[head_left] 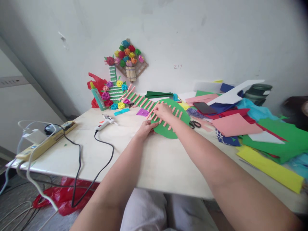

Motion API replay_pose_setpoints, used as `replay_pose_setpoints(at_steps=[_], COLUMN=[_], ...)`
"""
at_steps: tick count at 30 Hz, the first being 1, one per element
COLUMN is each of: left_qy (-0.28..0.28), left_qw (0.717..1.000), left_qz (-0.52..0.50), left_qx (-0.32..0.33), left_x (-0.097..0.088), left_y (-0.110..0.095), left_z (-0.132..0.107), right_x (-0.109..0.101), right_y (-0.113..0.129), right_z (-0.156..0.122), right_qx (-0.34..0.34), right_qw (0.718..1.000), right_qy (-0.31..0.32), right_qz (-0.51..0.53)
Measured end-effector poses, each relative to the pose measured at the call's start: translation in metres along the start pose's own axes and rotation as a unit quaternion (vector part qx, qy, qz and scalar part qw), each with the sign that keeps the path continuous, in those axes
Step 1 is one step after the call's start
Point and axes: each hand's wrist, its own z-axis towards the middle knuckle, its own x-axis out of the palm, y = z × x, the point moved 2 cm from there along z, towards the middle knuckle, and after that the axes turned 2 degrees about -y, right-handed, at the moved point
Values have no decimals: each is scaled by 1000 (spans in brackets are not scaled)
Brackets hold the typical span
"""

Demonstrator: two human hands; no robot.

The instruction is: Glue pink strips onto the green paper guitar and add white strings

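A green guitar-shaped paper cutout (166,132) lies on the white table, its narrow neck reaching away to the upper left. Pink paper sticks (143,102) cross the neck and the round body in rows. At the near left edge of the body, my left hand (146,127) grips the cutout, with fingers on top. Over the body, my right hand (163,111) is closed in a pinch at a pink stick (152,110); the fingertips partly hide it. Black-handled scissors (195,124) lie just right of the cutout, partly tucked under it.
A white glue gun (105,122) with a black cord lies to the left, near a power strip (48,141). A green glue bottle (97,96) stands behind. Paper-flower crafts (115,86) lean at the wall. Coloured paper sheets (276,138) and a phone (204,108) crowd the right.
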Motion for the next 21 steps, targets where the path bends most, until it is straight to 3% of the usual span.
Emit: replay_pose_setpoints(at_steps=[2, 5, 9, 11, 14, 17, 21], left_qy=[4, 12, 14, 9, 3, 3, 4], left_qw=[1000, 1000, 1000, 1000, 999, 999, 999], left_qz=[-6, -14, -22, -26, -34, -41, -47], left_qx=[4, 7, 3, 5, 8, 13, 10], left_x=[-1, -1, -1, -1, -3, -4, -4], left_y=[0, 1, 1, 2, 2, 1, 0], left_z=[1, 1, 2, 3, 3, 4, 4], right_x=[0, -2, -9, -15, -23, -29, -30], right_y=[-1, -7, -19, -25, -35, -48, -62], right_z=[1, 1, -4, -8, -12, -14, -18], right_qx=[-9, -14, 29, 47, 69, 93, 87], right_qw=[999, 980, 892, 854, 823, 813, 834], right_qy=[8, 5, -40, -56, -75, -94, -116], right_qz=[37, 199, 449, 515, 559, 567, 533])
